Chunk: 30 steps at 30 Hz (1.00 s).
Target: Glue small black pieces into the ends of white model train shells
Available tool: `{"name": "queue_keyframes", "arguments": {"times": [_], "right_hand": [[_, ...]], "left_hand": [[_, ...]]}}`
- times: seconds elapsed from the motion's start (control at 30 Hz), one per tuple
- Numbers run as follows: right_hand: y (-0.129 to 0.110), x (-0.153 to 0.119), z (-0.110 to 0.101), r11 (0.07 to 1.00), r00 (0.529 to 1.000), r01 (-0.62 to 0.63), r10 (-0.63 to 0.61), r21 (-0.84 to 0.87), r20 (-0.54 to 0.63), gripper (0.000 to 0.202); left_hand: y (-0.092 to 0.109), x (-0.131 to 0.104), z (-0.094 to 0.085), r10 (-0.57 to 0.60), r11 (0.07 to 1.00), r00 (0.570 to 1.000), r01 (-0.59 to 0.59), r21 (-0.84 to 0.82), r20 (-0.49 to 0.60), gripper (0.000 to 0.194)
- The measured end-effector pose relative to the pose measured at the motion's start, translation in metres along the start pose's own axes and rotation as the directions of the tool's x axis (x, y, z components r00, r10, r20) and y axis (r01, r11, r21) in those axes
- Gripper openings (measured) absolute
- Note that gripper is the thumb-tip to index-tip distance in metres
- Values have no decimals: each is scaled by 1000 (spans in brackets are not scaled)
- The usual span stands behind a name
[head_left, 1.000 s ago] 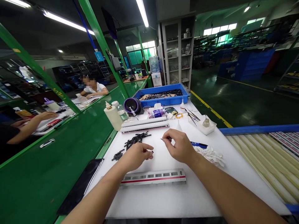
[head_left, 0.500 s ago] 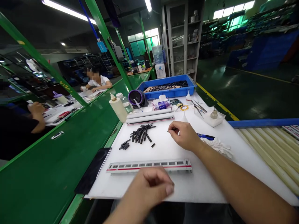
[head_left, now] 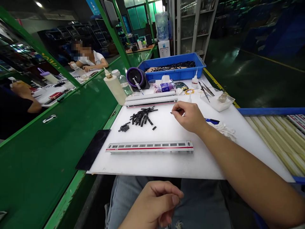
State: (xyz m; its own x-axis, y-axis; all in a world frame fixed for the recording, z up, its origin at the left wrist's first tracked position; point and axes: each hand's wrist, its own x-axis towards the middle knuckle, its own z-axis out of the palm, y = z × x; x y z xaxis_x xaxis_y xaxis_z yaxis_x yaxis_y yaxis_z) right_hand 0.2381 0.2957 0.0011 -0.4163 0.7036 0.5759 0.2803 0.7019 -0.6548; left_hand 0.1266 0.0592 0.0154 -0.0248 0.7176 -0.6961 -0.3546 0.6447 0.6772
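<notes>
My right hand [head_left: 188,116] is closed in a pinch above the white work board, right of a pile of black strips [head_left: 143,117]. A small dark piece [head_left: 172,113] pokes out from its fingertips. Over my lap, in front of the board's near edge, my left hand [head_left: 158,203] has thumb and index finger pressed together; whatever may be between them cannot be made out. A white model train car shell [head_left: 150,147] with a red stripe lies lengthwise on the board between the hands. Short black pieces [head_left: 124,127] form a smaller heap beside the strips.
More train shells [head_left: 151,102] lie behind the strips. Farther back are a squeeze bottle [head_left: 114,87], a blue bin [head_left: 171,68] of dark parts, a tissue pack [head_left: 164,86] and tweezers [head_left: 206,89]. A blue pen [head_left: 212,121] and crumpled tissue [head_left: 225,131] sit by my right forearm. Co-workers sit left.
The view has tilted downward. My left hand has drawn back from in front of the train shell to over my lap. My right hand stays pinched near the same spot.
</notes>
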Motion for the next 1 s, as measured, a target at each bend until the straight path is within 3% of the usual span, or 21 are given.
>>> {"name": "queue_keyframes", "arguments": {"times": [0.3, 0.43, 0.63, 0.83, 0.93, 1.0], "right_hand": [[2, 0, 0, 1000, 1000, -16, 16, -7, -1, 7], [2, 0, 0, 1000, 1000, -12, 12, -8, -4, 8], [3, -1, 1, 1000, 1000, -12, 11, -12, -10, 8], [3, -1, 1, 1000, 1000, -8, 8, -15, -5, 8], [3, -1, 1, 1000, 1000, -9, 9, -17, -5, 8], [3, -1, 1, 1000, 1000, -13, 13, -13, -3, 9]], "left_hand": [[-4, 0, 4, -54, 991, 998, 55, -118, 15, 15], [-15, 8, 1, -75, 973, 996, 85, -215, 53, 13], [-40, 34, -14, -271, 917, 962, 262, -302, 11, 30], [-42, 35, -17, -251, 883, 962, 273, -382, 107, 42], [-50, 45, -20, -188, 937, 971, 222, -269, 146, 40], [-62, 62, -28, -59, 994, 995, 51, 94, 82, 45]]}}
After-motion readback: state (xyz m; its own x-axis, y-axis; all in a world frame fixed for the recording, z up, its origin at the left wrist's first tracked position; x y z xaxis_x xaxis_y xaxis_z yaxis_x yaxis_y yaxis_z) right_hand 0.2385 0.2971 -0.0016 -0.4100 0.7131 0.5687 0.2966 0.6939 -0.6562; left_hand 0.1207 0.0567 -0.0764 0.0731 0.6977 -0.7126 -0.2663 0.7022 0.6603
